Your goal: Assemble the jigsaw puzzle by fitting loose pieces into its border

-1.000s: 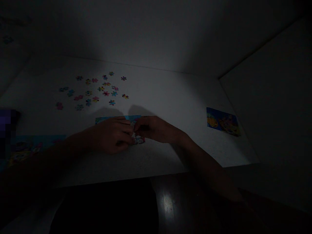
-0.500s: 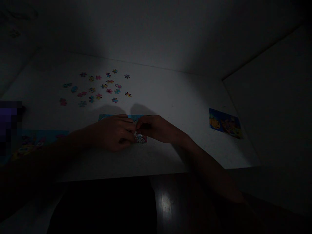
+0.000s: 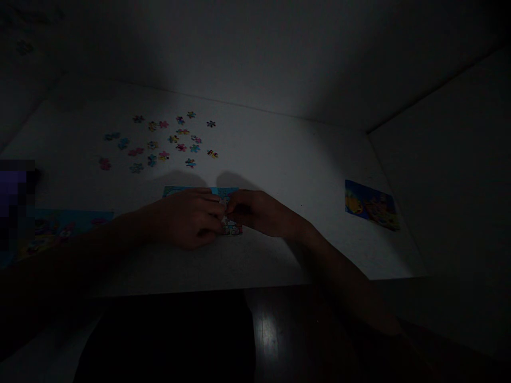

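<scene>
Basically, L grip (image 3: 186,219) and R grip (image 3: 257,211) are curled together on a small jigsaw section (image 3: 232,230), pinching it btwn them at 6 o'clock on the white table (image 3: 279,149), w/ loose jigsaw pieces (image 3: 181,147) at 11 o'clock and a picture card (image 3: 371,205) at 3 o'clock.

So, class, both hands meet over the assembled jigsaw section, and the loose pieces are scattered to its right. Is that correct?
Not quite: the head view shows the loose jigsaw pieces lying beyond the section, mostly toward its left, not to its right. The rest stands: the left hand and right hand meet over the jigsaw section.
</scene>
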Demonstrator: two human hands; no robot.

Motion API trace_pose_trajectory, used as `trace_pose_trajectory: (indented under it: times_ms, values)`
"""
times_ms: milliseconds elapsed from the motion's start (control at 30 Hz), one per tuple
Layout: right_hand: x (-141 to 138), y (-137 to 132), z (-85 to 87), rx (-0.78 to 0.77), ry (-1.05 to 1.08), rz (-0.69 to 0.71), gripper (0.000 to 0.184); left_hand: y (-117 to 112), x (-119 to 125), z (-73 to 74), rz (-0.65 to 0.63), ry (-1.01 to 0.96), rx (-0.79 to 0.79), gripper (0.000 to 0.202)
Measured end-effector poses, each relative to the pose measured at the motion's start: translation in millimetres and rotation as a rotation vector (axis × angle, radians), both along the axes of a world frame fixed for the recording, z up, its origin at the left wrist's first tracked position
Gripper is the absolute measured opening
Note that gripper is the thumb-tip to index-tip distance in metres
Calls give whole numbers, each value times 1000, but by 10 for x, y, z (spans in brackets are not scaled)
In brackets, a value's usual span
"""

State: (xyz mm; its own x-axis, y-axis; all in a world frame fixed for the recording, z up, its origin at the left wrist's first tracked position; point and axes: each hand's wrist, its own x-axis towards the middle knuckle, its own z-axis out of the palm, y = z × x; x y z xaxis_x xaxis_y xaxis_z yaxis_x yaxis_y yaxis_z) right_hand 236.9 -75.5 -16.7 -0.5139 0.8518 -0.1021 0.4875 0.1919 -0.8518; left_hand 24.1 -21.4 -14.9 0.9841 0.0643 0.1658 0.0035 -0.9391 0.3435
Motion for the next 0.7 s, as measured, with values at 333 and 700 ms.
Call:
trace_pose_trajectory:
  times_ms: [333,700]
  values:
    - [-3,-7,-14,113,-65,30,11,-31,-6,23,-4,17,57,22]
    - [153,20,60,107,2,-143,18,-299,42,264,78,249,295,19]
